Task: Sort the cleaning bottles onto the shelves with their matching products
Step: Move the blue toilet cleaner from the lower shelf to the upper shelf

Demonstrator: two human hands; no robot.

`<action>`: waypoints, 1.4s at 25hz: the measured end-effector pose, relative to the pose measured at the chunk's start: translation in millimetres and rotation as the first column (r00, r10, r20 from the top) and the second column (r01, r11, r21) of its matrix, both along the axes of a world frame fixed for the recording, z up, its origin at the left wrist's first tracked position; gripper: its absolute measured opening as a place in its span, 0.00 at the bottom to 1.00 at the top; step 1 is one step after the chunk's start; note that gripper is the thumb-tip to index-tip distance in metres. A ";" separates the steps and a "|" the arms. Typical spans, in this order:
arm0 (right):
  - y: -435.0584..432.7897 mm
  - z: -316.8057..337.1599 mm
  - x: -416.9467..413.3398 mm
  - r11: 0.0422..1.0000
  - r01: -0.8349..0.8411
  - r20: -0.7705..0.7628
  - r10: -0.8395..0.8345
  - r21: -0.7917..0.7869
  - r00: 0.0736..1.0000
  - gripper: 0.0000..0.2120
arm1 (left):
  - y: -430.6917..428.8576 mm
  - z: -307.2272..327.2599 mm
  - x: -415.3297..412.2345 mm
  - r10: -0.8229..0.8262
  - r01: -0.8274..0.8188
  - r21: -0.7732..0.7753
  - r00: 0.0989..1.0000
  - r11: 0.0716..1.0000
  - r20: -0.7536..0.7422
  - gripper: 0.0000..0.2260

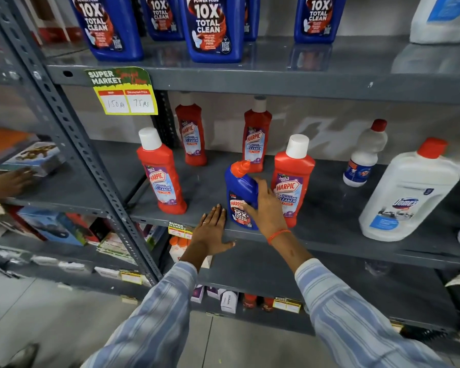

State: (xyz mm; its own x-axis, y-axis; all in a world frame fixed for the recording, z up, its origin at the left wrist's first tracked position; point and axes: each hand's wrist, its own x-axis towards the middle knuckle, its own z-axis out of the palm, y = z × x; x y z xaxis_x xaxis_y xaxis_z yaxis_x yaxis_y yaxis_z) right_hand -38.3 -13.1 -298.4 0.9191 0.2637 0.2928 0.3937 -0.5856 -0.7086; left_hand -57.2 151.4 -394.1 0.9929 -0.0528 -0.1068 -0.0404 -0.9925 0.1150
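A small blue Harpic bottle point(239, 192) with a red cap stands at the front of the middle shelf point(329, 229), among several red Harpic bathroom cleaner bottles point(162, 173). My right hand point(266, 205) wraps around the blue bottle's right side, fingers on its body and label. My left hand point(213, 229) lies flat and open on the shelf's front edge, just left of the blue bottle. Several large blue Harpic bottles point(213, 25) stand on the upper shelf point(276, 75).
White bottles with red caps point(406, 192) stand on the right of the middle shelf. A supermarket price tag point(122, 91) hangs from the upper shelf edge. Another person's hand point(11, 181) rests on the neighbouring rack at left. Boxes fill the lower shelves.
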 end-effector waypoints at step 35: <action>-126.3 327.2 57.1 0.826 -0.293 0.246 0.193 0.482 0.950 0.22 | -102.0 279.2 30.3 0.018 -0.002 -0.019 0.420 1.000 0.907 0.42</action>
